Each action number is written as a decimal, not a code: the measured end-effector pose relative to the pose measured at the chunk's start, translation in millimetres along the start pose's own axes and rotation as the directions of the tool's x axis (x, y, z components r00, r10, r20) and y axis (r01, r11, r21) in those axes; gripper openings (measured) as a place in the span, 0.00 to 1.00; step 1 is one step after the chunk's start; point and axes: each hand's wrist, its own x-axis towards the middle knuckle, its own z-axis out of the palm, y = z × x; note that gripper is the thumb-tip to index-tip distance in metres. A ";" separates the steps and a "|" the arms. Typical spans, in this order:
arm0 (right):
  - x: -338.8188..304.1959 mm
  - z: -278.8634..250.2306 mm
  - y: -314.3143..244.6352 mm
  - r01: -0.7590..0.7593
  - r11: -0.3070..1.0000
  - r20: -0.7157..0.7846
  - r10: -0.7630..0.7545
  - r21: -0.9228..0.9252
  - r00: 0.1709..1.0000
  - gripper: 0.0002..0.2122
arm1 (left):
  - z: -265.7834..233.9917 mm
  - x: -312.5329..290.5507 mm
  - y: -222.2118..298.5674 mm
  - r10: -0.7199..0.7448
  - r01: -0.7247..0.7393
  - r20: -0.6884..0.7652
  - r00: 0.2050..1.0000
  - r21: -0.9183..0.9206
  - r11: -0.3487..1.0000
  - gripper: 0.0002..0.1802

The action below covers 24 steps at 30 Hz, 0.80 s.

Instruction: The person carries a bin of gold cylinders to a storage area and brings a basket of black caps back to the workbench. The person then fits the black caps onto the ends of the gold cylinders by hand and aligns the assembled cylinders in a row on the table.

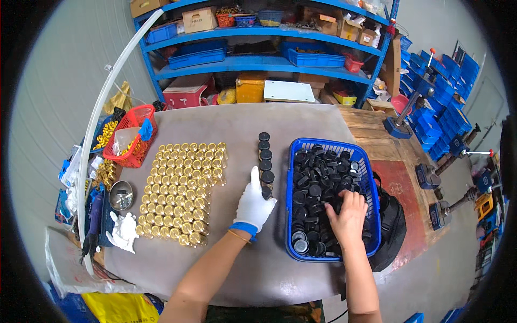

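Note:
My left hand [253, 207], in a white glove with a blue cuff, is at the near end of a short row of small pieces topped with black caps [265, 166]. Its thumb and forefinger lie around the nearest black-capped piece [266, 192]. My bare right hand [349, 215] reaches into a blue plastic basket [292, 215] heaped with loose black screw caps [315, 190]. Thumb and fingers are bent around a cap there, the fingertips partly hidden. Left of the row, many small clear pieces with gold-coloured tops [180, 188] stand in a tight block on the grey table [258, 269].
A red basket [142, 153], a metal bowl [121, 195] and a spare white glove [124, 232] lie along the left edge. A black bag [396, 231] sits against the basket's right side. Hand presses [398, 126] line the right; a blue shelf [258, 63] stands behind.

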 end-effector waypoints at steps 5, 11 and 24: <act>-2.9 -3.3 2.2 -0.097 0.995 0.091 0.099 -0.029 0.991 0.21 | -0.3 1.1 1.9 0.059 -0.060 0.020 0.998 0.008 0.998 0.51; -8.5 -7.0 4.3 -0.110 0.991 0.095 0.117 -0.082 0.989 0.14 | -61.2 15.7 -13.8 0.261 -0.129 -0.096 0.961 0.677 0.725 0.54; -24.5 -39.8 -24.6 -0.298 0.661 0.260 0.159 0.689 0.952 0.15 | -98.5 28.1 -51.9 0.410 -0.428 0.239 0.880 0.774 0.467 0.19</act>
